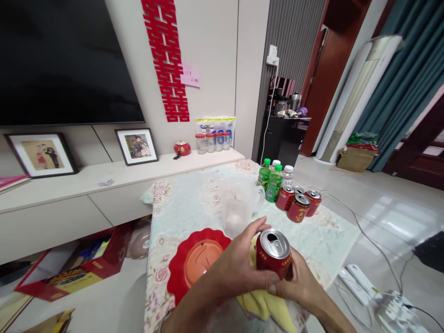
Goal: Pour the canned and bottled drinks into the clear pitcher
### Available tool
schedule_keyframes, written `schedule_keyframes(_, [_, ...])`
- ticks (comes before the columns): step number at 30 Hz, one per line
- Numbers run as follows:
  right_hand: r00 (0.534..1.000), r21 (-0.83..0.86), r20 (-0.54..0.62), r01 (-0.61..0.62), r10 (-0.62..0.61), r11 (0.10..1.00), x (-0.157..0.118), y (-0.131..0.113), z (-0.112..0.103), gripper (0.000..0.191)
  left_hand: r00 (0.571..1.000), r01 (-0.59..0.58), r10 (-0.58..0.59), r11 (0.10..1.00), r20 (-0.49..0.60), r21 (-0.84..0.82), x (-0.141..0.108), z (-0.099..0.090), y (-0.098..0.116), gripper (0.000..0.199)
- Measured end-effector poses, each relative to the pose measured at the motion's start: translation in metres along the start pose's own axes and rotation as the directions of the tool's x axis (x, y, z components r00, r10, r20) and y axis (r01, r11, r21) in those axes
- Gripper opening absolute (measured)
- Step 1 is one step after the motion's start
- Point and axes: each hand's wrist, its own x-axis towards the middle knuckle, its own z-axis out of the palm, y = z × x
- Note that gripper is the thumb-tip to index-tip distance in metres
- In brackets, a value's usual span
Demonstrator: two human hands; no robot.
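Note:
A red drink can (274, 259) with its silver top facing up and its mouth opened stands between my two hands over the near edge of the table. My left hand (239, 266) curls around its left side, thumb across the front. From the right, my right hand (301, 280) closes on it, thumb low near the other thumb. A yellow cloth (265, 307) hangs below, and part of it shows between my left palm and the can. Left of my hands lies a red scalloped dish (176, 263) with an orange round piece (201, 259) in it.
A translucent jug (239, 203) stands just beyond my hands. Several red cans (299, 207) and green-capped bottles (274, 182) are grouped at the table's far right. The flowered tablecloth (187, 203) covers the table. Cables and a power strip (395, 310) lie on the floor right.

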Motion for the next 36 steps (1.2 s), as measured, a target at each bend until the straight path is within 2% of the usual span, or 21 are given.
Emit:
schedule_keyframes(2, [0.999, 0.043, 0.036, -0.014, 0.012, 0.999, -0.002, 0.003, 0.002, 0.091, 0.999, 0.002, -0.006, 0.997, -0.041, -0.082, 0.0, 0.004, -0.003, 0.084])
schedule_keyframes(4, [1.0, 0.016, -0.008, 0.004, -0.003, 1.0, -0.005, 0.013, 0.005, 0.091, 0.991, -0.033, 0.013, 0.988, -0.13, -0.152, 0.001, 0.012, -0.008, 0.072])
schedule_keyframes(6, [0.99, -0.077, -0.125, 0.052, -0.061, 0.996, -0.006, 0.029, 0.01, 0.096, 0.972, -0.055, 0.002, 0.974, -0.235, -0.22, 0.003, 0.022, -0.01, 0.066])
schedule_keyframes(8, [0.957, -0.228, -0.255, 0.078, -0.137, 0.97, -0.007, 0.044, 0.015, 0.108, 0.944, -0.047, -0.036, 0.969, -0.327, -0.241, 0.005, 0.031, -0.01, 0.061])
schedule_keyframes(10, [0.918, -0.37, -0.345, 0.058, -0.196, 0.927, -0.005, 0.053, 0.02, 0.115, 0.913, -0.025, -0.059, 0.98, -0.403, -0.199, 0.006, 0.038, -0.007, 0.06])
schedule_keyframes(12, [0.896, -0.453, -0.378, 0.038, -0.231, 0.89, -0.002, 0.054, 0.022, 0.11, 0.898, -0.017, -0.045, 0.99, -0.437, -0.137, 0.006, 0.041, -0.003, 0.065])
schedule_keyframes(15, [0.896, -0.463, -0.363, 0.065, -0.256, 0.884, 0.004, 0.04, 0.016, 0.095, 0.905, -0.071, 0.063, 0.997, -0.421, -0.002, 0.004, 0.036, -0.004, 0.077])
schedule_keyframes(16, [0.902, -0.445, -0.355, 0.068, -0.246, 0.893, 0.006, 0.034, 0.012, 0.092, 0.893, -0.107, 0.127, 0.992, -0.431, 0.071, 0.003, 0.032, -0.006, 0.079])
schedule_keyframes(17, [0.909, -0.42, -0.347, 0.068, -0.229, 0.905, 0.009, 0.026, 0.007, 0.09, 0.865, -0.144, 0.204, 0.976, -0.458, 0.164, 0.003, 0.026, -0.01, 0.077])
schedule_keyframes(18, [0.916, -0.391, -0.344, 0.06, -0.206, 0.918, 0.012, 0.017, 0.001, 0.09, 0.819, -0.174, 0.292, 0.946, -0.494, 0.272, 0.004, 0.019, -0.015, 0.071])
schedule_keyframes(20, [0.925, -0.344, -0.34, 0.044, -0.169, 0.938, 0.022, -0.001, -0.013, 0.089, 0.688, -0.192, 0.484, 0.84, -0.541, 0.507, 0.008, 0.002, -0.026, 0.052])
schedule_keyframes(21, [0.927, -0.342, -0.335, 0.047, -0.169, 0.938, 0.028, -0.011, -0.021, 0.088, 0.629, -0.176, 0.567, 0.771, -0.532, 0.612, 0.011, -0.006, -0.032, 0.046])
schedule_keyframes(22, [0.928, -0.361, -0.329, 0.049, -0.177, 0.931, 0.035, -0.021, -0.028, 0.086, 0.588, -0.151, 0.633, 0.698, -0.504, 0.7, 0.014, -0.015, -0.038, 0.044])
schedule_keyframes(24, [0.934, -0.423, -0.308, 0.037, -0.182, 0.905, 0.05, -0.042, -0.043, 0.077, 0.55, -0.105, 0.724, 0.555, -0.416, 0.825, 0.021, -0.03, -0.05, 0.043])
schedule_keyframes(26, [0.956, -0.475, -0.252, 0.01, -0.147, 0.88, 0.065, -0.062, -0.055, 0.07, 0.545, -0.077, 0.771, 0.438, -0.33, 0.896, 0.028, -0.039, -0.058, 0.046])
schedule_keyframes(28, [0.975, -0.503, -0.201, -0.021, -0.093, 0.864, 0.078, -0.078, -0.063, 0.068, 0.547, -0.056, 0.791, 0.36, -0.273, 0.931, 0.033, -0.044, -0.064, 0.048])
schedule_keyframes(30, [0.986, -0.525, -0.157, -0.039, -0.051, 0.85, 0.088, -0.092, -0.067, 0.065, 0.54, -0.037, 0.806, 0.312, -0.244, 0.949, 0.036, -0.045, -0.068, 0.048])
schedule_keyframes(34, [0.995, -0.556, -0.089, -0.086, 0.044, 0.827, 0.103, -0.108, -0.068, 0.057, 0.498, -0.007, 0.842, 0.241, -0.206, 0.97, 0.038, -0.045, -0.075, 0.044])
schedule_keyframes(36, [0.994, -0.571, -0.046, -0.111, 0.103, 0.813, 0.11, -0.114, -0.068, 0.058, 0.496, 0.008, 0.846, 0.218, -0.193, 0.976, 0.039, -0.045, -0.077, 0.045])
